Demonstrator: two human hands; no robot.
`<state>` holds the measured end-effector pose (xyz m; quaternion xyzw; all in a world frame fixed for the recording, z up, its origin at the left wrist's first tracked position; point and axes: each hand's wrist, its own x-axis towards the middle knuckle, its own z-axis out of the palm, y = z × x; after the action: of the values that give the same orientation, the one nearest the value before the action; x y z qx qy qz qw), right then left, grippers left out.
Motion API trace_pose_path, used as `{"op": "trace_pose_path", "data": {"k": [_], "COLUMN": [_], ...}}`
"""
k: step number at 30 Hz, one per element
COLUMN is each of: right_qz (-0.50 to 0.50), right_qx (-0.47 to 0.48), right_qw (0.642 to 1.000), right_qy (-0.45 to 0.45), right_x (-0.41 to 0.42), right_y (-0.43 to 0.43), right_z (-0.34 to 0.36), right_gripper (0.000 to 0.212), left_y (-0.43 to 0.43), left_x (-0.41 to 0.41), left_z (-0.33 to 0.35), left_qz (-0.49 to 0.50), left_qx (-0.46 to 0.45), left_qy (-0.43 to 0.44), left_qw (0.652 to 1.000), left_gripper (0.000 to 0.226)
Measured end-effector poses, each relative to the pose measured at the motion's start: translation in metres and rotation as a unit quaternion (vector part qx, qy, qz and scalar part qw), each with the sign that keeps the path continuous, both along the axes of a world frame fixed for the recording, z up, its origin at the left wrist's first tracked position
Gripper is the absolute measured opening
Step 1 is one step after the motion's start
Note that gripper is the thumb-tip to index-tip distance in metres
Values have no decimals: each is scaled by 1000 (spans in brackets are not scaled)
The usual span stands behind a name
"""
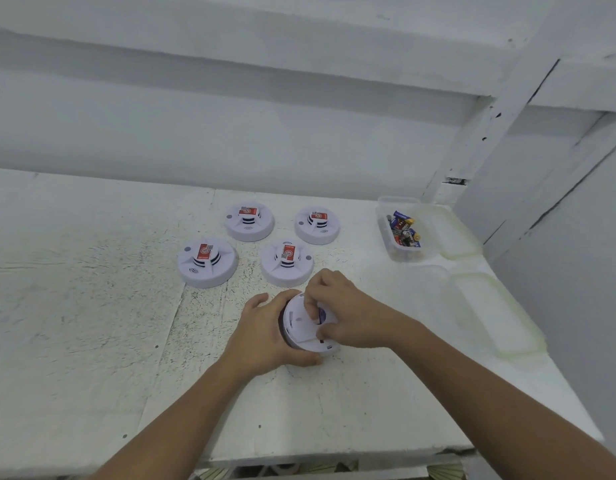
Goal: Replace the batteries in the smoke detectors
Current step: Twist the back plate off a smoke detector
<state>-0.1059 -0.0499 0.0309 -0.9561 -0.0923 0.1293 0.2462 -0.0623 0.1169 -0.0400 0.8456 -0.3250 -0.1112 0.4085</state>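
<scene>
Near front edge of tabletop (91, 306), right of centre: detector in hand (301, 322), white, turned underside up, tilted toward the right hand.
Left hand (265, 336): wrapped around the left rim of that detector, thumb under the near rim, fingers curled behind; gripping it.
Right hand (344, 311): over the underside, fingertips (313, 311) pinched down at a dark purple item (323, 311) in the recess; closed on it, item mostly hidden, identity not certain.
Mid tabletop, beyond the hands: four detectors face up in two rows, each with a red label on its raised centre.
Back left detector (250, 221): apart from the rest, toward the far edge.
Back right detector (317, 225): beside it, level with it.
Front left detector (207, 262): nearest the left of the group.
Front right detector (287, 263): just beyond the right hand's knuckles, not touching.
Far right corner of tabletop: clear tub (386, 233), open, holding loose batteries (405, 230) in mixed colours.
Lid (455, 233): clear, lying flat just right of the tub, by the right edge.
Right edge, nearer: second tub (438, 299), clear, contents not discernible; second lid (500, 313) flat beside it.
Surface: white, speckled with dark wear marks.
</scene>
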Motion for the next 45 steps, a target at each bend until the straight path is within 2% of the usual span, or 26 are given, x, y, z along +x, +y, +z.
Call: {"op": "trace_pose_path", "data": {"k": [3, 5, 8, 9, 11, 17, 21, 22, 24, 26, 29, 31, 34, 41, 45], "right_qz": [-44, -128, -315, -360, -399, -396, -338, -326, -311, -327, -370, -355, -315, -277, -275], "right_qx": [42, 78, 130, 130, 118, 45, -155, -177, -161, -72, 82, 132, 141, 88, 86], "right_qw": [998, 988, 933, 914, 899, 910, 922, 924, 932, 933, 903, 907, 930, 944, 947], "right_qy": [-2, -31, -113, -132, -136, -113, -102, -96, -97, -132, -205, -184, -123, -158, -142], "right_x": [0, 0, 0, 1, 3, 6, 5, 5, 5, 0, -9, -14, -21, -25, -22], "right_y": [-2, -6, -12, -13, -14, -19, -19, -20, -23, -23, -16, -10, -2, -1, -2], "right_z": [-2, -3, -9, -12, -19, -44, -57, -58, -60, -57, -43, -35, -34, -41, -39], "right_gripper": [40, 34, 32, 32, 32, 32, 28, 28, 27, 26, 16, 12, 8, 7, 6], "left_y": [0, 1, 2, 3, 4, 4, 4, 4, 4, 4, 3, 3, 2, 0, -1], "left_x": [-1, -2, -4, -4, -3, -1, -1, -1, -2, -4, -8, -8, -9, -14, -14], "left_z": [2, 6, 8, 7, 5, 1, 1, 1, 3, 8, 12, 14, 11, 13, 9], "left_qz": [4, 8, 12, 13, 10, -12, -11, -9, -3, 1, 10, 8, 12, 35, 42], "left_qx": [3, 8, 16, 17, 22, 29, 34, 38, 40, 32, 27, 27, 33, 26, 42], "left_qy": [-3, -9, -18, -23, -26, -41, -42, -43, -47, -40, -22, -26, -28, -33, -32], "left_qw": [1000, 1000, 1000, 1000, 999, 999, 998, 998, 998, 999, 999, 999, 999, 999, 998], "left_gripper": [84, 87, 88, 88, 89, 88, 102, 107, 107, 101, 95, 94, 93, 90, 95]}}
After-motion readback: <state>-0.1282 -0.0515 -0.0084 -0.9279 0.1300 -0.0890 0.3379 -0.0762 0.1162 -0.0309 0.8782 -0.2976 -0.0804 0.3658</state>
